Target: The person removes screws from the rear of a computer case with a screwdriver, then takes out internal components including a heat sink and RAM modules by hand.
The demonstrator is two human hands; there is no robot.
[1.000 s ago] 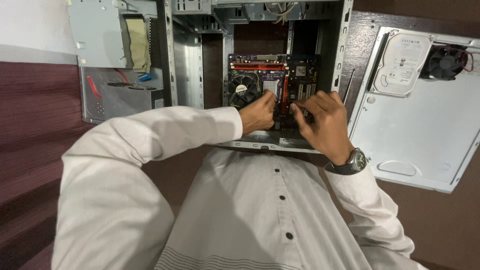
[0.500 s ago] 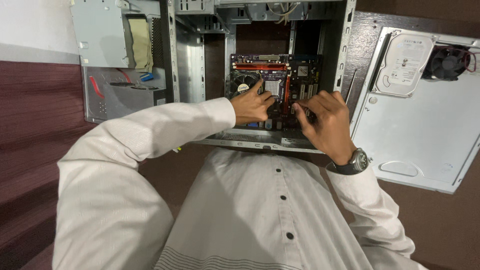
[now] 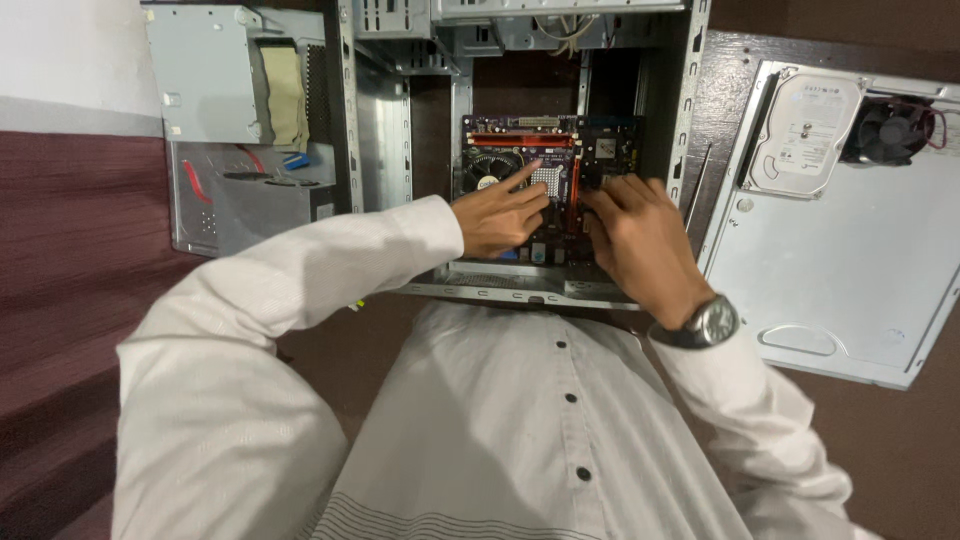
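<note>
Purple board: the motherboard [image 3: 560, 175] lies flat inside the open computer case [image 3: 520, 150], near the desk's far edge; both hands rest on it.
Left hand: the left hand [image 3: 497, 212] is loosely curled, index finger stretched out with its tip on the small square silver heatsink [image 3: 547, 178]; it grips nothing.
Right hand: the right hand [image 3: 640, 240] lies palm down, fingers bent and pressed on the board's right part beside the red slot [image 3: 573, 190]; whether anything sits under the fingers cannot be told. A metal wristwatch [image 3: 705, 325] circles the wrist.
Board look: purple laminate, an orange-red slot strip along its top, a round black cooler fan [image 3: 490, 165] at its left.
Case: bare grey sheet steel, perforated rails, open side up.
Side panel: a flat grey metal panel [image 3: 850, 280] lies toward the desk's right edge, carrying a silver hard drive [image 3: 805, 130] and a small black fan [image 3: 890, 130].
Desk: dark brown wood [image 3: 900, 430].
</note>
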